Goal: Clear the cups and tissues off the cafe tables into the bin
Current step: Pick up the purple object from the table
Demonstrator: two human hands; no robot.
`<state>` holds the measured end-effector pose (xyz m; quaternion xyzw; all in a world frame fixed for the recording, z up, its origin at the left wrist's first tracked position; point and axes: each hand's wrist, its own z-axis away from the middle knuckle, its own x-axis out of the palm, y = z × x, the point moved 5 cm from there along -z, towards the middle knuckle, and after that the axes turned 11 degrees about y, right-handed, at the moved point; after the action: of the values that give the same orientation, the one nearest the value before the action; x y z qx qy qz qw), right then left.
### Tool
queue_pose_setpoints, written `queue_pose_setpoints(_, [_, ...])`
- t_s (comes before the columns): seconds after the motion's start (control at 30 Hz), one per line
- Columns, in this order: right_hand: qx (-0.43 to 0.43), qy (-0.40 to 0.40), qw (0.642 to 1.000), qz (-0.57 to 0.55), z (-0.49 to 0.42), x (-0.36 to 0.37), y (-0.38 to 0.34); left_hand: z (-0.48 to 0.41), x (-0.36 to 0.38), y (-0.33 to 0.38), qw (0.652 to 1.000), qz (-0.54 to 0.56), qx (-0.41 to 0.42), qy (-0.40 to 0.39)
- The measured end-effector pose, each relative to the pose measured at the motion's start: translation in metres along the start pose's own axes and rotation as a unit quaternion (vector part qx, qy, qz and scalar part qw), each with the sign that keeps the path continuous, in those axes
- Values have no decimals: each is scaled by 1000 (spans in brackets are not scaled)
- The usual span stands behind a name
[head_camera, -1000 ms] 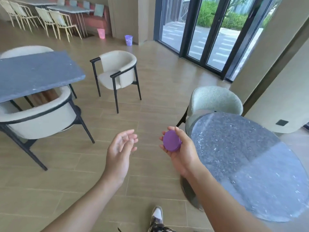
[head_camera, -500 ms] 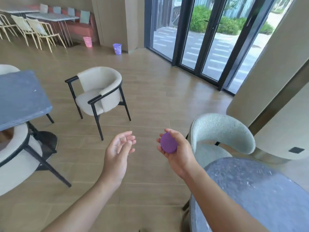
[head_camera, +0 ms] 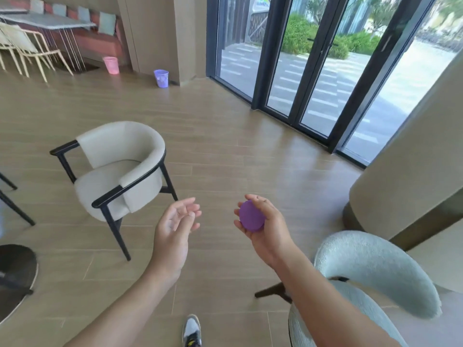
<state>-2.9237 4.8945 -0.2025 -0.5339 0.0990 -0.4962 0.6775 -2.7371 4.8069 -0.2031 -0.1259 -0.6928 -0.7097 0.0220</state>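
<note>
We hold the purple cup [head_camera: 251, 216] in our right hand [head_camera: 271, 237], fingers and thumb curled round its side, its flat round end facing us (the base, most likely). We judge this a carrying grip: the cup is off any table and out over the floor [head_camera: 225, 151], not yet near a bin. Our left hand [head_camera: 172, 231] is empty, its fingers loose and slightly spread, palm turned inward, free for whatever comes next. The purple bin [head_camera: 161, 78] stands far ahead, a little left, by the wall corner. A pink bin [head_camera: 111, 65] sits farther left, near the bench seating. The cream armchair [head_camera: 120, 171] stands near left and the fuzzy grey chair [head_camera: 370, 266] close on our right, so the way to either bin seems to run between them
</note>
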Motion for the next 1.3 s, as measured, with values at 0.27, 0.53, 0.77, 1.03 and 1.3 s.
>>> queue_pose_setpoints(0.27, [-12, 10, 1000, 0, -178, 110, -65, -223, 76, 11, 1000, 5, -1, -16])
queue_pose_setpoints(0.53, [2, 15, 1000, 5, -384, 182, -102, -423, 161, -30, 1000, 3, 0, -5])
queue_pose_setpoints(0.77, [21, -13, 1000, 11, -595, 265, -168, -615, 263, -45, 1000, 8, 7, 22])
queue_pose_setpoints(1.03, [31, -65, 997, 35, -775, 387, -231, -810, 333, -42, 997, 25, 13, 69])
queue_pose_setpoints(1.3, [66, -66, 995, 38, -963, 526, -217, -1034, 345, -82, 994, 40, 10, 106])
